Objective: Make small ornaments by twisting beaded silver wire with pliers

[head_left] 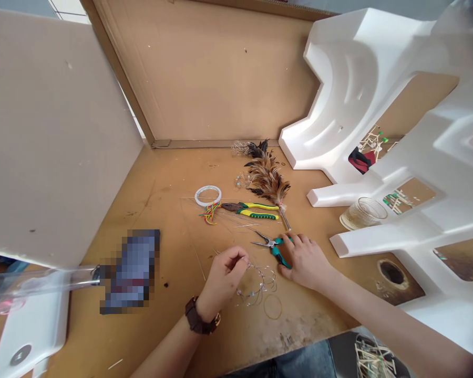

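My left hand (227, 275), with a dark watch on its wrist, is closed in a pinch at the end of a thin beaded wire strand (261, 281). The strand's loops and small pale beads spread over the table to the right of the fingers. Around the teal and black handles of the needle-nose pliers (275, 245) lies my right hand (308, 262), thumb below and fingers above. Those pliers lie on the table with their jaws apart. A yellowish ring (273, 306) rests just below the wire loops.
Farther back lie yellow-green combination pliers (256, 211), a white tape roll (208, 196), colourful strings (211, 212) and a brown feather bundle (268, 176). A white foam block (339, 94) and a glass jar (362, 213) stand right. A pixelated phone-like object (132, 270) is left.
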`<state>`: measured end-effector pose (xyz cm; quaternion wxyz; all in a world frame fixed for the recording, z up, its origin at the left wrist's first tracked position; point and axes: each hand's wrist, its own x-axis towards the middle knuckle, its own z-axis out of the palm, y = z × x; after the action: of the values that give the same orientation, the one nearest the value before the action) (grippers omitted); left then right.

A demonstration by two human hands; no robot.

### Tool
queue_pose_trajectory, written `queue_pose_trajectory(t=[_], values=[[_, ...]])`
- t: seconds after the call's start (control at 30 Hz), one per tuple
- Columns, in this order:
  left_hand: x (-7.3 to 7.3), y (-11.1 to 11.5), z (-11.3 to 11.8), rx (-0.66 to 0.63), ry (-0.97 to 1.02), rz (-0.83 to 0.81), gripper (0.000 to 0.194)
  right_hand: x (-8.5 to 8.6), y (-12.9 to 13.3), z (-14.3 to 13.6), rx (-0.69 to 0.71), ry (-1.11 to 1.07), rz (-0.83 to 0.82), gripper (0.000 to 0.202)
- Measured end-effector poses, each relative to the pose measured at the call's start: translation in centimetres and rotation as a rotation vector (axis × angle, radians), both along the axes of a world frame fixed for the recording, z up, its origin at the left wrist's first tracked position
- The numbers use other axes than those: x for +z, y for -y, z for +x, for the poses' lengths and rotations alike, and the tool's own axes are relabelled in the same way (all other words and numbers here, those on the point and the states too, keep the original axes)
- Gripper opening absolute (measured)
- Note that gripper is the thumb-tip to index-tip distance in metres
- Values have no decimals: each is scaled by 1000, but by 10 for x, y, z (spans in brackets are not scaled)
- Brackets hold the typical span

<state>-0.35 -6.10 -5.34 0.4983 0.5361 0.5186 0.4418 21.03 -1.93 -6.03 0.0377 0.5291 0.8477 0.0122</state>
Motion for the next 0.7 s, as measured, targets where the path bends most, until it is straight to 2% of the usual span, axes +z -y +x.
queue_pose_trajectory(t=[0.13, 0.23, 0.33, 0.43, 0.53, 0.6, 0.7], values=[[1, 0, -1, -14, 5, 1, 18, -3, -7, -3, -15, 91, -41, 27], [2, -1, -3, -37, -9, -6, 18, 4, -16, 8, -44, 60, -96, 19], [5, -2, -5, -77, -34, -5, 17, 27, -19, 25, -32, -64, -192, 26], [5, -3, -7, -113, -46, 9, 17, 59, -13, 35, 165, -199, -202, 45], [6, -3, -8, -145, -49, 22, 17, 87, -3, 32, 278, -180, -216, 42], [7, -3, -7, -165, -47, 31, 16, 97, 1, 26, 304, -144, -204, 37], [9, -2, -6, -189, -39, 50, 16, 100, 3, 19, 318, -91, -188, 33]])
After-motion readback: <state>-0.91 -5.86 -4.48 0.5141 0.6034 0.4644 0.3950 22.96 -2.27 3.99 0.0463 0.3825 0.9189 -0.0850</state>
